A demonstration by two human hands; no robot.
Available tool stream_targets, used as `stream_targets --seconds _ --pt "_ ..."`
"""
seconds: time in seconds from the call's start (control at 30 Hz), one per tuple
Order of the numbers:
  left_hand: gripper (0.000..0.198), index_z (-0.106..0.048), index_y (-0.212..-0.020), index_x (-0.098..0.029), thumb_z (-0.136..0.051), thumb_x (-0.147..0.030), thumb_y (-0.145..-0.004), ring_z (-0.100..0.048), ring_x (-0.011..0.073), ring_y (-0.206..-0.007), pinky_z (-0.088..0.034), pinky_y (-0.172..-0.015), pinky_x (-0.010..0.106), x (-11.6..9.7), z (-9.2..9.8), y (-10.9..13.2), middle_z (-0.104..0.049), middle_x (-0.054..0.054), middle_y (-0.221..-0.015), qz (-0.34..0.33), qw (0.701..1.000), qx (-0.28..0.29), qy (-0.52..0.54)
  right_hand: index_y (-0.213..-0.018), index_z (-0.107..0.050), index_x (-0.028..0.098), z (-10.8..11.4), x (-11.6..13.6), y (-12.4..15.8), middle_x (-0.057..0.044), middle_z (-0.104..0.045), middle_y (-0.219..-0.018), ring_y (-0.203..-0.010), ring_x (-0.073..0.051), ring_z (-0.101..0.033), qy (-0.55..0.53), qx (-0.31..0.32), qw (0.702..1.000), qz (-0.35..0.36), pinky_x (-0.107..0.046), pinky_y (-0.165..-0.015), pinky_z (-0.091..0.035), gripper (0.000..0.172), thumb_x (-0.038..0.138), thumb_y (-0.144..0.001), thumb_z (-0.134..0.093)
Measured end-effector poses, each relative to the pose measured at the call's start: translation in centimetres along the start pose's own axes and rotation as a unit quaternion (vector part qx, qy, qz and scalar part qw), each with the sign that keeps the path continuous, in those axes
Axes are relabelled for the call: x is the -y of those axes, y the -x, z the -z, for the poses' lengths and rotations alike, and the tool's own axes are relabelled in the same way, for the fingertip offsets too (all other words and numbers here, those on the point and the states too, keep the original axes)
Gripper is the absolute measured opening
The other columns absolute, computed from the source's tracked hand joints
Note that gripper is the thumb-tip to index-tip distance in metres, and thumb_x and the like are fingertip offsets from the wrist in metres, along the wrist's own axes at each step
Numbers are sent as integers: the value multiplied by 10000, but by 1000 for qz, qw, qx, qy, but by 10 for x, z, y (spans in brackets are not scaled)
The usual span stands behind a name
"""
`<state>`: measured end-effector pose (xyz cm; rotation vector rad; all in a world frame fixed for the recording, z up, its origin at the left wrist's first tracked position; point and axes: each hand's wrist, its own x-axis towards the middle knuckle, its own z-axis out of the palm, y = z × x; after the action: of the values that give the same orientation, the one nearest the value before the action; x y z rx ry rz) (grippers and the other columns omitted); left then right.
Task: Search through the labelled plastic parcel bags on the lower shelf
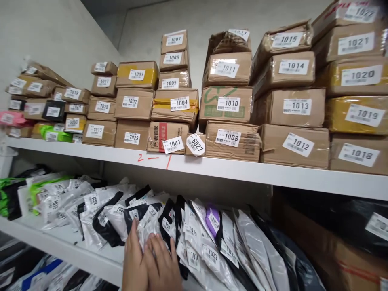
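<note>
Both of my hands reach up from the bottom edge to the lower shelf. My left hand [133,258] lies with its fingers stretched flat against a grey-white poly mailer bag [148,226]. My right hand [163,262] sits right beside it, fingers extended and slightly curled, resting on the same row of mailer bags [200,242]. The bags stand on edge, leaning, in white, black and purple, each with a numbered label such as 1019, 1014, 1022. Neither hand grips a bag that I can see.
The upper shelf [212,167] carries stacked cardboard boxes [227,105] labelled 1001 to 1021 and others; red marks "2-1" are on its edge. More mailers [54,194] lie at the left of the lower shelf [60,242]. Large dark parcels [333,234] sit at right. Another shelf below holds bags.
</note>
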<state>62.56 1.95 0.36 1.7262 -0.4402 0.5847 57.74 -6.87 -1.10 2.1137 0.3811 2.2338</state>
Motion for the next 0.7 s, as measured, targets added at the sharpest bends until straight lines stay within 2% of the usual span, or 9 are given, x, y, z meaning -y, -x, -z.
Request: stream_targets --seconds 0.1,0.13,0.2,0.3,0.4,0.47,0.53,0.63,0.7 --pt "593 -598 -1212 -173 -273 -544 -883 -524 298 -1191 -371 -1093 512 6 36 -39 -628 128 -1228 -24 991 69 -115 -1211 -593 166 -23 11 7 -52 -657 -1225 -1280 -182 -489 18 22 999 -37 -385 -1224 -118 377 254 -888 -419" --pt "564 -662 -1102 -174 -267 -516 -889 -528 309 -1158 -380 -1075 515 3 46 -57 -657 124 -1159 -61 983 57 -167 -1226 -587 160 -29 15 9 -60 -646 -1244 -1291 -193 -478 21 37 998 -44 -393 -1226 -90 399 280 -886 -415" --pt "499 -662 -1122 -166 -291 -410 -895 -519 307 -1143 -395 -1054 485 -12 53 -93 -649 113 -1162 -138 955 41 -258 -1185 -614 195 -40 23 6 -54 -658 -1222 -1275 -203 -492 24 11 998 -64 -421 -1219 -93 371 288 -891 -409" --pt "438 -601 -1239 -164 -351 -222 -885 -537 270 -1176 -404 -1050 395 -41 34 -140 -609 112 -1248 -159 880 201 -399 -979 -669 274 -52 36 -12 -7 -704 -1113 -1195 -190 -551 22 -70 993 -94 -451 -1178 -202 276 219 -907 -409" --pt "408 -622 -1201 -87 -454 -262 -873 -588 336 -1153 -478 -963 413 -55 3 -170 -621 203 -1236 -61 813 316 -486 -827 -656 245 -59 40 -27 -10 -708 -1081 -1121 -212 -577 61 10 997 -38 -454 -1050 -377 219 261 -909 -453" --pt "416 -634 -1167 -31 -493 -277 -863 -597 348 -1148 -500 -935 399 -53 -12 -181 -625 242 -1226 -30 799 345 -492 -845 -661 205 -65 38 -26 -55 -699 -1081 -1071 -259 -584 89 103 991 12 -463 -925 -466 206 333 -878 -503" --pt "459 -603 -1209 -21 -563 -268 -824 -584 339 -1171 -495 -951 381 -46 -19 -186 -609 244 -1254 -28 791 357 -496 -861 -666 170 -72 36 -18 -84 -699 -997 -976 -275 -594 95 137 986 27 -457 -847 -499 203 338 -823 -558" --pt "659 -483 -1348 -82 -663 -194 -724 -482 361 -1285 -461 -1003 412 -36 -24 -188 -477 240 -1407 -70 799 331 -496 -802 -648 179 -85 36 -4 -66 -661 -821 -827 -246 -566 90 83 992 -12 -437 -809 -488 145 311 -743 -653" --pt "632 -506 -1331 -119 -645 -133 -714 -468 355 -1298 -448 -1020 426 -31 -28 -189 -463 231 -1418 -110 803 326 -487 -787 -635 209 -90 38 -1 -50 -629 -775 -769 -235 -535 90 62 993 -34 -433 -787 -473 189 339 -684 -724"
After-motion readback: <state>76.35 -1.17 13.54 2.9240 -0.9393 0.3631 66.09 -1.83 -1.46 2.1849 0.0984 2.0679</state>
